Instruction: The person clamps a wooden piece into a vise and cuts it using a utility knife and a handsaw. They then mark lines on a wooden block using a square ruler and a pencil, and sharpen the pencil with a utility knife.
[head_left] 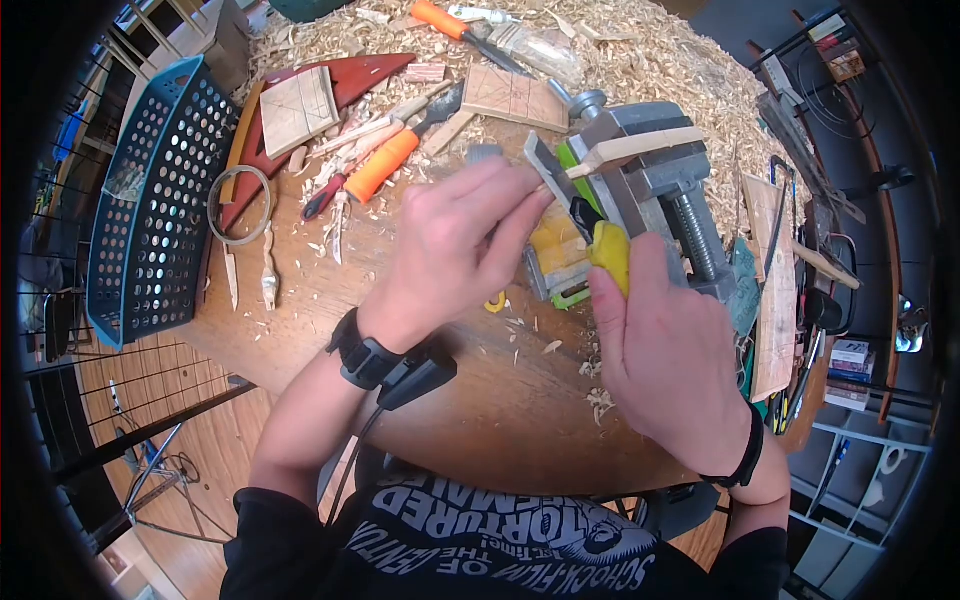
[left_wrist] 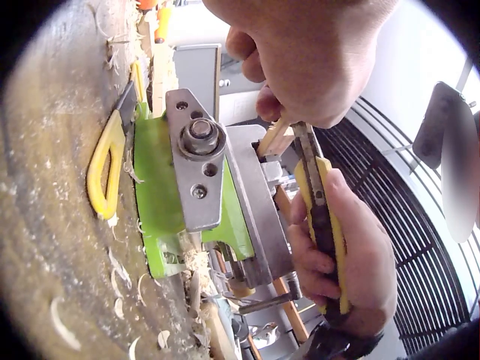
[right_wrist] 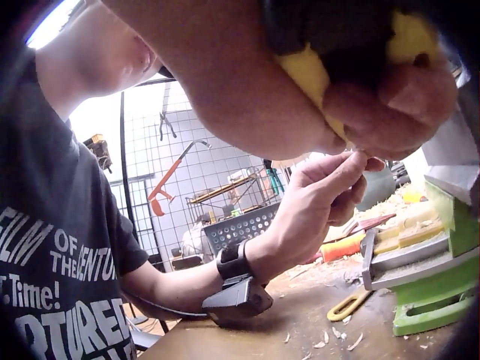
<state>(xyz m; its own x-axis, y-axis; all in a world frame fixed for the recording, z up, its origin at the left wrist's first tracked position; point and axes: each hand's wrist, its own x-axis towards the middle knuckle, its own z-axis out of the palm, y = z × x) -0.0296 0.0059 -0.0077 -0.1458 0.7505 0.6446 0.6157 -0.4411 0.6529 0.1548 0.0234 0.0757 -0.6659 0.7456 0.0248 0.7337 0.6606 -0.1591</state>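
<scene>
My left hand (head_left: 440,240) pinches the thin end of a pale wooden stick (head_left: 650,146) between thumb and fingers. The stick's thicker end overlaps the grey and green bench vise (head_left: 640,122) in the head view. In my right hand (head_left: 672,365) is a yellow and black utility knife (head_left: 610,258), its handle gripped in curled fingers. Its blade (head_left: 548,165) crosses the stick close beside the left fingertips. Seen from the left wrist, the knife (left_wrist: 324,217) stands steeply across the stick (left_wrist: 276,141), above the vise (left_wrist: 196,169).
Wood shavings (head_left: 680,60) cover the back of the table. At left stand a blue perforated basket (head_left: 150,220) and a ring (head_left: 240,238). Orange-handled tools (head_left: 385,165), wooden boards (head_left: 515,97) and a red triangular piece (head_left: 365,75) lie behind the left hand. A yellow loop handle (left_wrist: 107,169) lies beside the vise.
</scene>
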